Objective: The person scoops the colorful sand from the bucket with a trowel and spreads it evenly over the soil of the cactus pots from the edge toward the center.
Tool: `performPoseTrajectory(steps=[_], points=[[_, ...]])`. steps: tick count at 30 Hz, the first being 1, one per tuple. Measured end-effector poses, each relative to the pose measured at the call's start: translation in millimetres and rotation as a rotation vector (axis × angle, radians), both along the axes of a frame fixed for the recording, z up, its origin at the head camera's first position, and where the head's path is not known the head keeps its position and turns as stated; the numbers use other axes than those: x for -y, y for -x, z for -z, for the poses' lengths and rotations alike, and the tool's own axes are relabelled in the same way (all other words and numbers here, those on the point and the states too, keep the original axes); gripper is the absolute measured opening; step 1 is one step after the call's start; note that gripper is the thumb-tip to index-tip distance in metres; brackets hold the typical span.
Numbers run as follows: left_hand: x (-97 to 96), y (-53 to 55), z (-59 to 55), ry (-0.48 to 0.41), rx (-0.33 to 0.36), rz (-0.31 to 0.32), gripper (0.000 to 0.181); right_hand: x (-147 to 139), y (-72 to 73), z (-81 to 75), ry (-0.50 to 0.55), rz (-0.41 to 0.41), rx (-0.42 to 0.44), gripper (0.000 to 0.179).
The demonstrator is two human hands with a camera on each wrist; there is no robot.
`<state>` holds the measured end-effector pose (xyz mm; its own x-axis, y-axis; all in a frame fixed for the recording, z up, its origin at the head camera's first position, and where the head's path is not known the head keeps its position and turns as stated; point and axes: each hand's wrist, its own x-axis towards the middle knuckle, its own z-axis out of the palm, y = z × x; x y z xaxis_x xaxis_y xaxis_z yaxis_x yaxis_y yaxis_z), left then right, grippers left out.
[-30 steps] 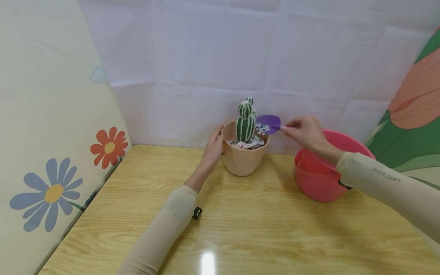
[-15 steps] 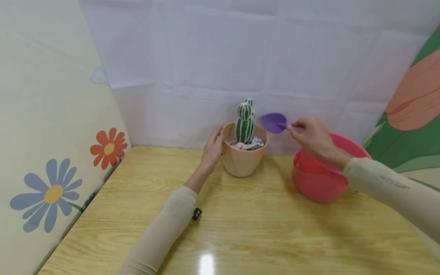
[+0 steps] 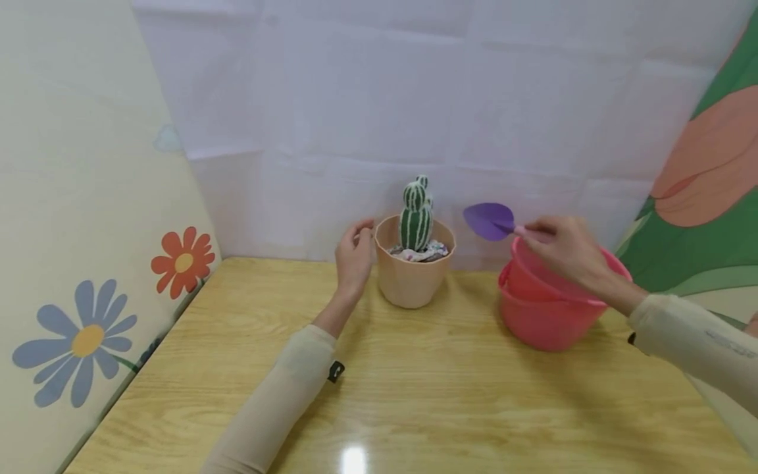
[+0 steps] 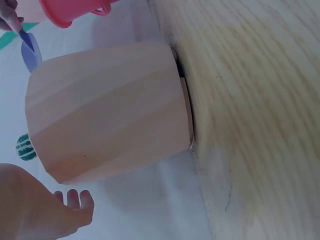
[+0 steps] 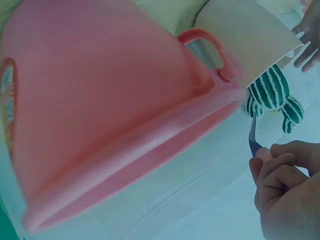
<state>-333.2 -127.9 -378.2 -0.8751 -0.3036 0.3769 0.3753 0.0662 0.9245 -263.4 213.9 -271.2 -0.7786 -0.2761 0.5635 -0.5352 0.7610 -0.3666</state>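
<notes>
My right hand [image 3: 565, 250] grips the pink handle of a small purple trowel [image 3: 489, 220], held above the left rim of a pink bucket [image 3: 545, 322]. No pebbles show on the trowel's blade. Left of the bucket, a green and white striped cactus [image 3: 416, 227] stands upright in a peach flowerpot [image 3: 412, 283], with pale pebbles [image 3: 435, 251] around its base. Beside the pot's left rim is my left hand [image 3: 354, 260], its fingers loosely bent and holding nothing. A gap between that hand and the pot [image 4: 110, 115] shows in the left wrist view.
Pot and bucket both stand on a wooden table [image 3: 414, 395] near its back edge. Behind them hangs a white cloth [image 3: 355, 99]. Walls with painted flowers rise at the left and right. The bucket's handle [image 5: 212, 50] hangs on the side facing the pot.
Pebbles slid off the trowel into the pot. My right hand has drawn the trowel rightward, away from the cactus toward the bucket. My left hand has let go of the pot's rim.
</notes>
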Motion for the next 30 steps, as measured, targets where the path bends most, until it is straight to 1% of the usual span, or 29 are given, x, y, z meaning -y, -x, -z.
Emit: performPoseTrajectory(steps=[2, 6, 14, 18, 20, 24, 27, 30], points=[[-0.1, -0.9, -1.7, -0.005, -0.024, -0.016, 0.03, -6, -6.2, 1.5, 0.005, 0.001, -0.016, 0.017], [1.0, -1.8, -3.5, -0.01, -0.047, -0.029, 0.026, -15, -17.7, 5.4, 0.02, 0.03, -0.025, 0.016], [-0.7, -7.3, -6.4, -0.035, -0.107, 0.012, 0.024, -33, -38.4, 13.9, 0.02, 0.09, -0.028, 0.021], [-4.2, -13.3, -8.2, 0.013, -0.138, 0.031, 0.025, -47, -45.9, 17.0, 0.04, 0.113, -0.029, 0.022], [-6.7, -16.8, -9.2, 0.043, -0.16, 0.051, 0.027, -54, -48.6, 17.6, 0.057, 0.125, -0.023, 0.023], [-14.5, -24.0, -13.3, 0.092, -0.229, 0.112, 0.031, -69, -52.9, 17.2, 0.073, 0.141, -0.009, 0.026], [-23.7, -29.5, -18.5, 0.112, -0.275, 0.16, 0.033, -82, -55.6, 17.2, 0.059, 0.157, -0.004, 0.026], [-37.2, -36.2, -24.5, 0.135, -0.288, 0.209, 0.032, -98, -60.3, 17.8, 0.019, 0.18, -0.009, 0.025]])
